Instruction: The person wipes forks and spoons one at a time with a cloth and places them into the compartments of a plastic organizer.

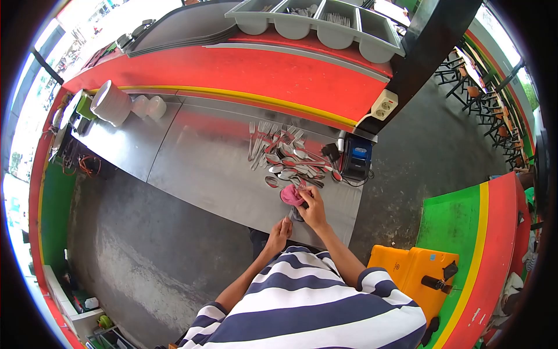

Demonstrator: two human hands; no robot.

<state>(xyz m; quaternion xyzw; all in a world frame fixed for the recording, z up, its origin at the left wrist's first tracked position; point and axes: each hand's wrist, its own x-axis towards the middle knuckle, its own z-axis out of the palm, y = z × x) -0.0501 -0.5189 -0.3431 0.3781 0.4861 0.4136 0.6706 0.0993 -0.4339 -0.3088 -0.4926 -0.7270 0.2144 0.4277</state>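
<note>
My right hand (pixel 314 208) is closed around a crumpled pink cloth (pixel 292 196) above the steel counter (pixel 215 168). The tines of a fork (pixel 301 184) show just past the cloth's top edge. Lower and to the left, my left hand (pixel 280 231) is closed at the fork's slim handle end, close to the counter's front edge. The cloth and my fingers hide the fork's middle. Right beyond the cloth lies a loose heap of spoons and forks (pixel 290 160), with several forks side by side at its left.
A black-and-blue device (pixel 356 157) with cables stands right of the heap, below a power socket (pixel 383 106). White plates (pixel 111 104) and bowls (pixel 156 108) sit at the far left. Above, the red ledge holds a grey cutlery tray (pixel 325 29) and dark trays (pixel 180 26). An orange case (pixel 407 273) stands at right.
</note>
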